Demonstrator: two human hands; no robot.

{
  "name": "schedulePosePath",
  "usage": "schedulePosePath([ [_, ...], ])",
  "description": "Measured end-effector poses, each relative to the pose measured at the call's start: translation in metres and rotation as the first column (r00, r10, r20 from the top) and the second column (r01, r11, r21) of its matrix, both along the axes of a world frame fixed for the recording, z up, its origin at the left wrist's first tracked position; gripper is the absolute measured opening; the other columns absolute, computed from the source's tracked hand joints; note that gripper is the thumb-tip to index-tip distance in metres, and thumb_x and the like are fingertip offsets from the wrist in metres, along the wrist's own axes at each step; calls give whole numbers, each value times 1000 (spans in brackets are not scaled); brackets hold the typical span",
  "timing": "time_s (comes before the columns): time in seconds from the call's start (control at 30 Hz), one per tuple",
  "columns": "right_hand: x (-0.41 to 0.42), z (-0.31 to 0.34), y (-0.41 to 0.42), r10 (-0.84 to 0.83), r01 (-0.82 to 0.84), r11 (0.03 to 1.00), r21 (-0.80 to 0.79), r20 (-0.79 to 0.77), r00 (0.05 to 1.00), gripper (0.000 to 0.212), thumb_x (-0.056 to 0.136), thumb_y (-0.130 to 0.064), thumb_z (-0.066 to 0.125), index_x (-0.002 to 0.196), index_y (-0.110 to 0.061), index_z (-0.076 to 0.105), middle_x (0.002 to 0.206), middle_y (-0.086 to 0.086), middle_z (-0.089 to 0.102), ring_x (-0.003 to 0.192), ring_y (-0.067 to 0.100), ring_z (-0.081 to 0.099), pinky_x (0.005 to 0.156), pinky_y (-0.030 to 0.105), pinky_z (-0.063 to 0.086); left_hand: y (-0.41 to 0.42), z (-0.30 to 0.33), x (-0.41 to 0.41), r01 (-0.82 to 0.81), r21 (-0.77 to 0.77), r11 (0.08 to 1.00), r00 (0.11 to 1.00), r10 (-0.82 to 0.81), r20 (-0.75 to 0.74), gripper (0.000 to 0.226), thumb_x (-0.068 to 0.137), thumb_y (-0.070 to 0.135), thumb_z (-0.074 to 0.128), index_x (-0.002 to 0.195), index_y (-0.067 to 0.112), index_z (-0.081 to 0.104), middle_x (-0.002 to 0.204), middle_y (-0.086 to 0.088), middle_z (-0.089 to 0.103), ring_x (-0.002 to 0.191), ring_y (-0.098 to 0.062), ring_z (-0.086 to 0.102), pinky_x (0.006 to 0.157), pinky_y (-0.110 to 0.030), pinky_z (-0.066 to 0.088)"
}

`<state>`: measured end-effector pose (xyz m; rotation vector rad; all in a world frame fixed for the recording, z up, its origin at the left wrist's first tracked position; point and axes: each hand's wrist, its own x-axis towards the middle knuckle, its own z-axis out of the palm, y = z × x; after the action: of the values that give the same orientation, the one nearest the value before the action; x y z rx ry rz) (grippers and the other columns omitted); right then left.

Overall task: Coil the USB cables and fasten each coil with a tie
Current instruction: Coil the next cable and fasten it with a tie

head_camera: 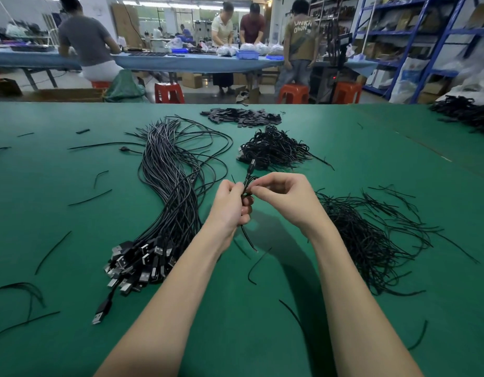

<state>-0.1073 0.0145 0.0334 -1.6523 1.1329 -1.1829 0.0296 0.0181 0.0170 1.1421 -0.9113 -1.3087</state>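
Both hands meet: left hand (231,206) grips upright coil (247,186), right hand (285,198) pinches tie (251,189) just right of it.

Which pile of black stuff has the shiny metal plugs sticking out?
The long bundle of uncoiled USB cables left of the hands. Silver plugs cluster at its near end; the pile of ties on the right shows none.

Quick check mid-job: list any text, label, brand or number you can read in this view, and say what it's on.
"UNKN OWN": pale letters on the back of the olive T-shirt worn by the person standing at the far blue table.
USB plugs of the uncoiled cables: no readable marking.
Cardboard boxes under that table: any print is too small to read.
Shelf goods at right: too blurred to read.
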Motion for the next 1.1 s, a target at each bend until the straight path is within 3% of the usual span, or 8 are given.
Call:
schedulePosePath([
  [0.2,-3,2,-2,-131,-91,866,491,399,907,6,82,-7,77,87,-5,76,80,7,74,73,14,68,63,17,56,4,9,6,79,-77,994,946,-99,-308,26,108,16,39,83,17,31,63,0,45,51,-9,29,38,-16,18],
  [0.33,-22,-6,-3,-120,-257,748,612,505,854,19,70,-10,74,89,-8,73,86,3,74,74,12,72,52,13,51,10,13,14,419,-139,897,903,-428,-42,25,105,16,47,81,17,38,66,-1,51,54,-10,35,44,-17,20],
  [0.57,-47,-4,-3,133,-124,847,517,20,991,15,83,-8,74,78,-18,84,88,9,76,75,12,64,62,18,44,12,20,34,646,27,763,638,-559,530,16,97,21,65,87,11,57,84,-10,74,56,-8,43,51,-19,34],
  [0.7,-35,8,-8,23,90,957,274,-383,923,13,78,-24,82,73,-36,83,82,-11,78,80,-1,65,69,16,48,9,16,25,522,21,853,398,-265,878,14,93,30,69,83,22,62,78,8,76,51,8,49,51,-9,33],
  [0.8,-16,10,-9,-144,163,986,24,-349,926,14,79,-27,82,71,-38,80,66,-23,72,64,-10,62,57,8,44,9,9,19,317,-227,921,543,20,840,16,92,28,69,79,23,60,72,11,73,48,4,47,49,-10,35],
  [0.97,-4,7,-5,-139,136,990,-32,-93,986,4,82,-16,83,82,-20,84,89,-10,76,84,14,72,83,42,61,5,2,23,127,-237,963,860,12,510,18,93,29,70,96,17,57,79,8,77,51,-6,48,52,-22,37],
  [1.03,-5,8,-4,-115,106,991,-75,-123,986,6,82,-14,82,83,-20,84,93,-10,75,87,11,71,89,37,58,1,0,24,114,-205,972,909,-19,416,17,92,26,72,101,17,62,75,7,76,54,-4,51,56,-21,38],
  [1.1,-6,8,-3,-118,96,990,-107,-233,965,12,82,-14,79,83,-25,84,92,-10,75,84,10,68,86,31,56,-1,-5,23,65,-248,967,859,73,507,12,88,26,75,97,20,69,75,9,75,59,2,61,60,-17,43],
])
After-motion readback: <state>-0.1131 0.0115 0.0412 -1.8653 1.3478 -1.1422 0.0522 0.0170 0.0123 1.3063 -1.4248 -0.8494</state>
